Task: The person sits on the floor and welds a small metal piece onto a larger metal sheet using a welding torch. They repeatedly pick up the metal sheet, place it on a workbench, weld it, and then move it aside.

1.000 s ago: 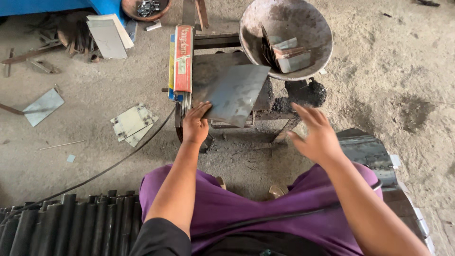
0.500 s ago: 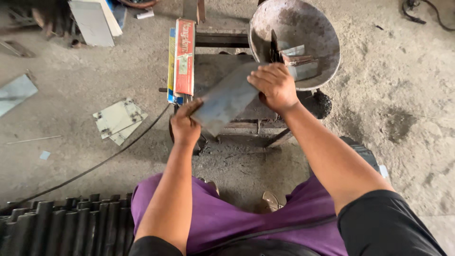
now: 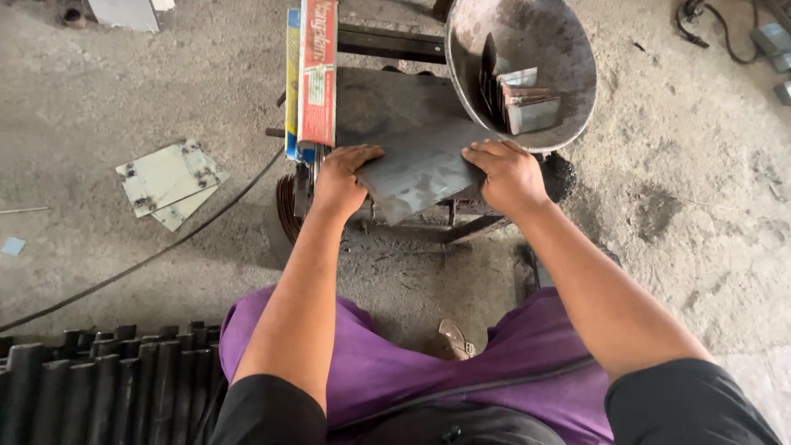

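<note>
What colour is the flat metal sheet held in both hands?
Dark grey, dull and mottled: the flat metal sheet, clearest in the head view.

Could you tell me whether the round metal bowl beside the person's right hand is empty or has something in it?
Not empty: the metal bowl holds a few flat metal pieces leaning against its inner wall, most of its inside bare.

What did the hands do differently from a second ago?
The right hand, open in the air a second ago, came down and took hold of the grey metal sheet at its right edge. The left hand kept its grip on the left edge. The metal bowl stayed put.
</note>
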